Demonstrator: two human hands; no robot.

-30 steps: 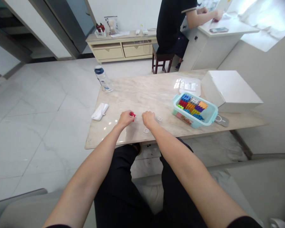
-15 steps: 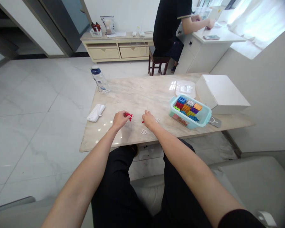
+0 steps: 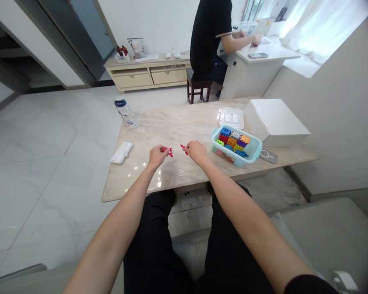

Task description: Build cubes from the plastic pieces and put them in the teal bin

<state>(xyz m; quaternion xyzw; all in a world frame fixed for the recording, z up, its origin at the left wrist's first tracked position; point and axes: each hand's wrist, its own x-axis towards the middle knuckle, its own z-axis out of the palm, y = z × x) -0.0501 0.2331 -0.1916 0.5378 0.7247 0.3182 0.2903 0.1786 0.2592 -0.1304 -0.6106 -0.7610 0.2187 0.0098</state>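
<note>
My left hand (image 3: 157, 156) grips red interlocking building blocks (image 3: 171, 152), whose notched edge sticks out past the fingertips on the right. Across a short gap, my right hand (image 3: 196, 151) pinches a single red building block (image 3: 184, 149), seen nearly edge-on. The two red parts are apart, both just above the marble-patterned table (image 3: 159, 126). Below them a white lattice window piece (image 3: 180, 173) lies flat near the table's front edge. To the right of my right hand stands a light-blue tub (image 3: 245, 160) holding stacked building blocks (image 3: 233, 141) in several colours.
A water bottle (image 3: 127, 114) and a white tissue pack (image 3: 122, 153) are on the left. Behind the tub lie a clear lid (image 3: 231, 117) and a large white box (image 3: 276, 120); a grey flat object (image 3: 269, 157) is beside it. Beyond sits another person (image 3: 210, 41) at a white desk.
My right hand has lifted, bringing the red block into clear sight. My left hand shifted slightly right with its red blocks. The second white piece is no longer visible. The camera view has tilted.
</note>
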